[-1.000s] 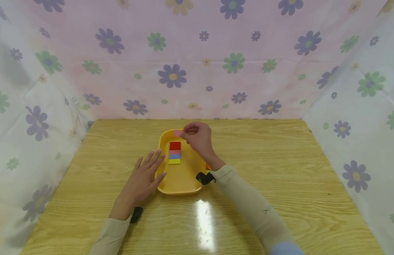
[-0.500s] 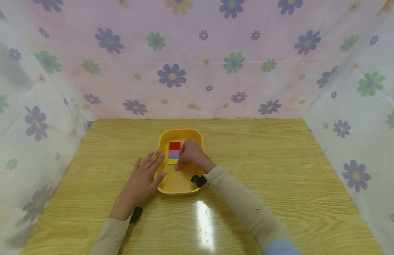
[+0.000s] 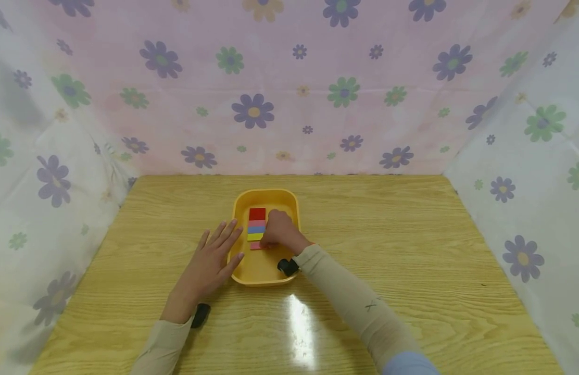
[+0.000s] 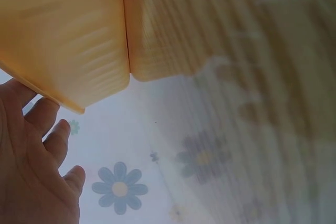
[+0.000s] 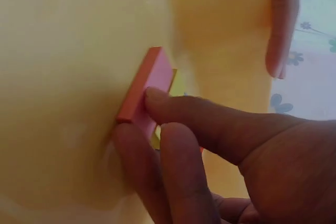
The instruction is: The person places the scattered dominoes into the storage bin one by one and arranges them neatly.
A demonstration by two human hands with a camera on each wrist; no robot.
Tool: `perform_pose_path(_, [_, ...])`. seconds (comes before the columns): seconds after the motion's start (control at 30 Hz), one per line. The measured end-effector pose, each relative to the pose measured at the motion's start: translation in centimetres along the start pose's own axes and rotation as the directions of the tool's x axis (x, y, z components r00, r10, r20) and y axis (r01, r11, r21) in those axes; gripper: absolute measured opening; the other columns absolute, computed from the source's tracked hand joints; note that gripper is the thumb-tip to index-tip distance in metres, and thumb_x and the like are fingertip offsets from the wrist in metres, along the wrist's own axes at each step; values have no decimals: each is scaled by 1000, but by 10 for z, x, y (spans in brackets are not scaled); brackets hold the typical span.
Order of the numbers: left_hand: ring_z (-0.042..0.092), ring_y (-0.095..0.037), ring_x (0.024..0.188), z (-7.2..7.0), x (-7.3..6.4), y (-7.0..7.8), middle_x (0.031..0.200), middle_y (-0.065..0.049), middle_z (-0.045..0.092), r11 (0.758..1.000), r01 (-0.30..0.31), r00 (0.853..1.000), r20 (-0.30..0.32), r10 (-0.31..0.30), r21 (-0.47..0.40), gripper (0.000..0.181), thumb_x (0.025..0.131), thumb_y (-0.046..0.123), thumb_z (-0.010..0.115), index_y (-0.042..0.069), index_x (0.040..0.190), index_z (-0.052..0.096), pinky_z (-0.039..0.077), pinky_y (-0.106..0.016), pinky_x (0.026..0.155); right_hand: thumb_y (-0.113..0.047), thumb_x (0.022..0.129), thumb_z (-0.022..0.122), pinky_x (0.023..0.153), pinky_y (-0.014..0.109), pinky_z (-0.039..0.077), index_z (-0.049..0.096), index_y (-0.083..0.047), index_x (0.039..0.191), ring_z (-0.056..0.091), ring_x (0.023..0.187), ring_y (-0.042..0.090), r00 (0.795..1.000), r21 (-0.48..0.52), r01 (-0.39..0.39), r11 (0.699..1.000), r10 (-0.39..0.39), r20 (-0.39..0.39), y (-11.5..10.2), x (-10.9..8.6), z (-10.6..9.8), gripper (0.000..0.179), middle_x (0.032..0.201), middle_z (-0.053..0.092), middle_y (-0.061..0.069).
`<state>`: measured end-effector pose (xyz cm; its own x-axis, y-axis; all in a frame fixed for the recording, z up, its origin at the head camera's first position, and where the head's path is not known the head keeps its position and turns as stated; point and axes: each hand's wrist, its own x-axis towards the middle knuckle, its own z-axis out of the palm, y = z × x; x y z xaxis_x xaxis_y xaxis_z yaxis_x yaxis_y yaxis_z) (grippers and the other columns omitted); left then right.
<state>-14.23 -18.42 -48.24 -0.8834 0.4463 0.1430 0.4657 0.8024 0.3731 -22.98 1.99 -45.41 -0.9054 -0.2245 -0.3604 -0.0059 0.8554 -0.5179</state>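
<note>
Inside the yellow tray (image 3: pixel 266 269), my right hand (image 3: pixel 281 230) pinches a pink block (image 5: pixel 147 85) between thumb and fingers. The block stands on its narrow side in the right wrist view, close against a yellow block (image 3: pixel 254 237). Behind that, a row runs away from me: a blue block (image 3: pixel 256 229), another pink block (image 3: pixel 257 223) and a red block (image 3: pixel 257 214). My left hand (image 3: pixel 207 265) lies at the tray's left rim with fingers spread. In the left wrist view its fingertips touch the rim from outside.
The tray stands on a wood-grain table (image 3: pixel 388 234). A flowered pink cloth (image 3: pixel 289 104) rises behind it, with white flowered cloth at both sides. A black wrist camera (image 3: pixel 288 267) hangs under my right wrist, over the tray's near right corner.
My right hand has carried the pink block from the tray's far edge toward me, down to the near end of the row beside the yellow block. The left hand has stayed in place.
</note>
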Motion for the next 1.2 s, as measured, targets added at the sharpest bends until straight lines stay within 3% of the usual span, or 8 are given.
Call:
perform_pose_path(0.37, [19, -34, 156, -1, 1, 0, 169, -8, 23, 1000, 1, 1000, 1, -1, -5, 62, 106, 40, 52, 13, 159, 36, 9, -64, 123, -15, 73, 91, 46, 20, 40, 60, -5, 69, 49, 50, 13, 1000, 58, 10, 998, -8, -24, 1, -1, 2, 32, 54, 52, -1])
perform_pose_path(0.7, [20, -35, 156, -1, 1, 0, 169, -7, 22, 1000, -1, 1000, 1, 1, 5, 63, 106, 40, 51, 13, 160, 35, 9, -64, 122, -18, 75, 90, 42, 20, 30, 50, -12, 53, 37, 42, 11, 1000, 65, 23, 998, -23, -7, 1, 0, 1, 46, 46, 39, -4])
perform_pose_path(0.8, [19, -35, 156, 0, 1, 1, 169, -7, 22, 1000, 2, 1000, 6, -2, 10, 63, 106, 40, 51, 13, 160, 35, 9, -64, 122, -21, 77, 89, 40, 20, 28, 47, -11, 49, 41, 39, 12, 1000, 114, 30, 993, -30, 1, 3, -1, -3, 51, 44, 40, -2])
perform_pose_path(0.87, [19, -35, 156, 0, 1, 1, 169, -7, 22, 1000, 5, 1000, 10, -5, 12, 63, 106, 40, 51, 13, 160, 35, 9, -65, 122, -23, 80, 87, 42, 20, 32, 50, -6, 56, 50, 40, 14, 1000, 165, 28, 986, -30, 7, 5, -4, -8, 47, 49, 46, 2])
perform_pose_path(0.97, [18, -35, 156, 0, 1, 1, 170, -7, 21, 1000, 9, 1000, 15, -10, 17, 62, 106, 40, 51, 12, 160, 36, 10, -65, 122, -26, 87, 82, 56, 24, 53, 65, 4, 88, 71, 60, 23, 999, 287, 29, 957, -39, 26, 6, -11, -21, 34, 76, 68, 11])
perform_pose_path(1.07, [18, -35, 156, -1, 2, 2, 169, -7, 22, 1000, 9, 1000, 18, -10, 23, 63, 105, 40, 52, 12, 160, 36, 10, -66, 122, -33, 97, 71, 79, 38, 62, 61, 6, 124, 75, 88, 35, 994, 448, 56, 892, -90, 56, 7, -19, -37, 49, 108, 71, 22])
perform_pose_path(1.2, [18, -35, 156, -1, 1, 2, 169, -7, 22, 1000, 12, 1000, 18, -12, 20, 63, 105, 40, 52, 13, 160, 35, 9, -65, 122, -42, 105, 54, 86, 43, 61, 60, 2, 131, 70, 105, 40, 978, 564, 161, 810, -209, 21, 15, -27, -56, 51, 120, 68, 25])
